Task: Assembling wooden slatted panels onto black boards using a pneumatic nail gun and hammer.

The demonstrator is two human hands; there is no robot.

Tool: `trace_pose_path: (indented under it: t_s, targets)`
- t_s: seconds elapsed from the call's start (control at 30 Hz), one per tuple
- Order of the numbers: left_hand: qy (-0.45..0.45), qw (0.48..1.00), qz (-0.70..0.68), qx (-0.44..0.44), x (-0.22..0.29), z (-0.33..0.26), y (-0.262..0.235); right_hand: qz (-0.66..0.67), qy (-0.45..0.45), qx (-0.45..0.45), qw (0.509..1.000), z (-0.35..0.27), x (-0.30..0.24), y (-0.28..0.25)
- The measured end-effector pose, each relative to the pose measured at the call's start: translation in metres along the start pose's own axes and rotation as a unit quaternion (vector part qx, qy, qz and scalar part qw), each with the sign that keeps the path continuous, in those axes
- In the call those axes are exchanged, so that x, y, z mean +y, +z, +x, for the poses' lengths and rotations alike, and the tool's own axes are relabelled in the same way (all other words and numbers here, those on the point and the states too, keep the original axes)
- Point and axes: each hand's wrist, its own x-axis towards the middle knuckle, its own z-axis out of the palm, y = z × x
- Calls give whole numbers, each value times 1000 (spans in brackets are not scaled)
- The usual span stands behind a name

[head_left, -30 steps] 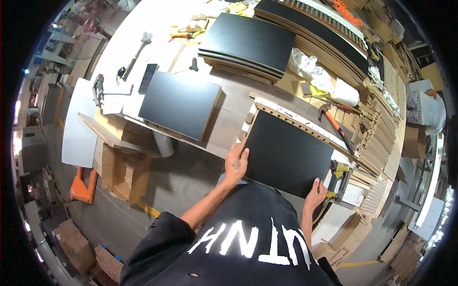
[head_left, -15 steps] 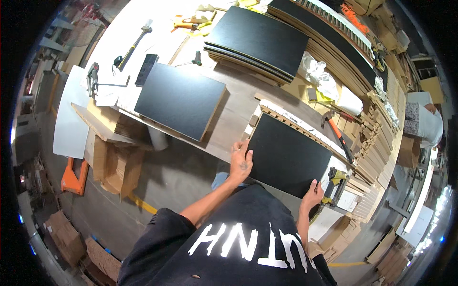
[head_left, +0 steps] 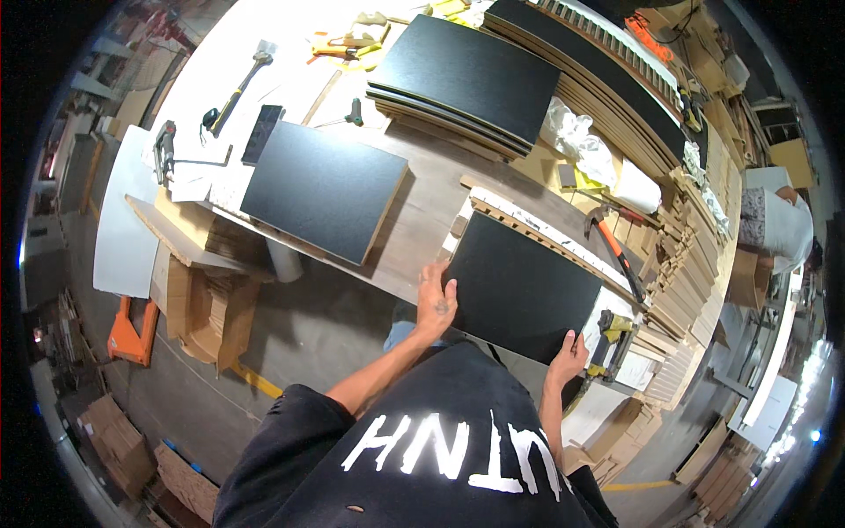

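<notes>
A black rectangular panel [head_left: 525, 286] lies at the table's near edge, its far side along a pale wooden strip frame [head_left: 544, 236] with a row of notches. My left hand [head_left: 436, 301] is closed on the panel's left edge, thumb on top and fingers at the side. At the near right corner my right hand [head_left: 566, 359] grips the panel, thumb on its upper face; the fingers underneath are partly hidden. Just beyond that hand sits a yellow and black tool [head_left: 613, 330]. A hammer [head_left: 618, 253] with an orange and black handle rests past the panel's far right side.
Another black-topped board [head_left: 326, 189] lies to the left. Stacked black panels [head_left: 471, 75] stand at the back, near wooden strips [head_left: 682, 290] and crumpled white wrapping [head_left: 585, 141]. A mallet [head_left: 239, 92], phone [head_left: 262, 134] and green-handled tool [head_left: 354, 113] lie far left. Cardboard boxes [head_left: 207, 317] stand below the table's left end.
The whole view has shifted slightly to the left. Both hands stay on the black panel, which keeps nearly the same place against the notched frame.
</notes>
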Motion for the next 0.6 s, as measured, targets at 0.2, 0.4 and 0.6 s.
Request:
trace_pose_path:
  t_s: [0.2,0.4,0.6]
  targets:
    - [2,1000,7,10,-3,0,2,3,-11,3,1000,0,4,2]
    - [-27,1000,-13,-1,2,-1,-1,-9,-32,-9,999,-3,2,0]
    - [-28,999,-13,-36,4,3,4,-58,-26,-22,998,1,21,1]
